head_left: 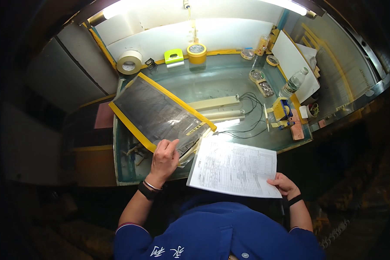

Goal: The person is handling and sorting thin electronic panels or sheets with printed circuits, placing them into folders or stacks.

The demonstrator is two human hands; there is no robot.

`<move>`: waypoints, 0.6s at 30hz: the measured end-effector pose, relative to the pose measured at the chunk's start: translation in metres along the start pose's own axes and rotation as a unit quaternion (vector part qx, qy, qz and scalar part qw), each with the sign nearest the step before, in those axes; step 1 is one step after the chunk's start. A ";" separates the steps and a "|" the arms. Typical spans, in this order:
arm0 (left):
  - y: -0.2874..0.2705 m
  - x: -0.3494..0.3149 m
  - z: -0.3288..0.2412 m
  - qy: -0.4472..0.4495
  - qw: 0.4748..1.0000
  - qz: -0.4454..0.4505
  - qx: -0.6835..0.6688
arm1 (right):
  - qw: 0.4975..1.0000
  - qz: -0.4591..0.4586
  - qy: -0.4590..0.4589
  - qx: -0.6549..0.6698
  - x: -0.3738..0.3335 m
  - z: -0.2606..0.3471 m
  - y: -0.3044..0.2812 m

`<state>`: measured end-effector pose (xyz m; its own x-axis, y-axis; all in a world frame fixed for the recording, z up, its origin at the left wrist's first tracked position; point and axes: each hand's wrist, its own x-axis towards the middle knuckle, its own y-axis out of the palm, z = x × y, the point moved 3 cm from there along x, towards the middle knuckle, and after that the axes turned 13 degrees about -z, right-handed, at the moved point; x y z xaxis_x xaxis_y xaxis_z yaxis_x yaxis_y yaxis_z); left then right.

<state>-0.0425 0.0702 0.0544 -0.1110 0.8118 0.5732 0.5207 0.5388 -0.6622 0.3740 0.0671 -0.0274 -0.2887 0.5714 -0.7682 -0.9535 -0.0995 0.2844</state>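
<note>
Here, in the head view, a paper [234, 167] is being held by the right hand [284, 185], its lower right corner being pinched narrowly, with the thumb being laid on top and the other fingers being mostly hidden beneath. The paper is being presented print side up over the near edge of the glass table [193, 80], just beside the lower right end of a grey film [151, 108] edged in yellow tape. The film is being borne aslant by the table's left part, and the left ends of two pale bars [214, 103] are being covered by it. The left hand [164, 157] is being held at the film's near end, its fingers being curled inward; whether the film is being gripped cannot be told. On the right, a blue-and-yellow dispenser [283, 108], a pink block [297, 125] and a clear bottle [294, 83] are being supported. Along the back, a white roll [130, 62], a green holder [174, 56] and a yellow roll [197, 54] are being lined up.
</note>
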 end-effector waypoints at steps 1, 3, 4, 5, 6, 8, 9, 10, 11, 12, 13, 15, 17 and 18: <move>-0.001 -0.002 0.001 -0.017 1.000 -0.019 -0.004 | 1.000 0.014 0.000 0.004 0.004 0.005 0.005; 0.001 -0.009 0.006 -0.032 0.999 -0.018 0.004 | 0.999 0.031 -0.007 0.006 0.010 0.013 0.011; 0.002 -0.012 0.010 -0.048 0.999 -0.015 0.010 | 0.999 0.035 -0.007 0.002 0.014 0.016 0.013; 0.003 -0.015 0.012 -0.050 0.998 -0.018 0.013 | 0.999 0.041 -0.014 -0.004 0.019 0.019 0.015; 0.003 -0.017 0.013 -0.064 0.997 -0.034 -0.005 | 0.999 0.048 -0.019 -0.011 0.023 0.021 0.016; 0.002 -0.019 0.014 -0.080 0.995 -0.052 -0.020 | 0.999 0.041 -0.025 -0.015 0.030 0.023 0.023; 0.002 -0.019 0.014 -0.092 0.993 -0.058 -0.040 | 0.999 0.031 -0.032 -0.016 0.034 0.024 0.027; 0.001 -0.019 0.013 -0.103 0.991 -0.064 -0.060 | 0.999 0.033 -0.033 -0.018 0.040 0.022 0.030; 0.001 -0.020 0.013 -0.103 0.991 -0.067 -0.059 | 0.999 0.034 -0.039 -0.017 0.046 0.019 0.032; 0.002 -0.020 0.011 -0.084 0.993 -0.060 -0.056 | 0.998 0.033 -0.047 -0.014 0.048 0.019 0.037; 0.004 -0.019 0.009 -0.064 0.995 -0.053 -0.054 | 0.998 0.036 -0.048 -0.015 0.048 0.019 0.043; 0.004 -0.019 0.009 -0.041 0.997 -0.046 -0.039 | 0.996 0.055 -0.068 -0.008 0.062 0.017 0.060; 0.005 -0.018 0.008 -0.054 0.998 -0.019 -0.027 | 0.993 0.082 -0.090 0.008 0.086 0.015 0.077; 0.005 -0.016 0.006 -0.036 0.999 -0.022 -0.013 | 0.991 0.087 -0.098 0.020 0.100 0.014 0.084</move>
<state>-0.0431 0.0617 0.0387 -0.1939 0.8016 0.5655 0.5351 0.5696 -0.6239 0.2665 0.1275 -0.0724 -0.4229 0.6963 -0.5800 -0.8853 -0.1810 0.4283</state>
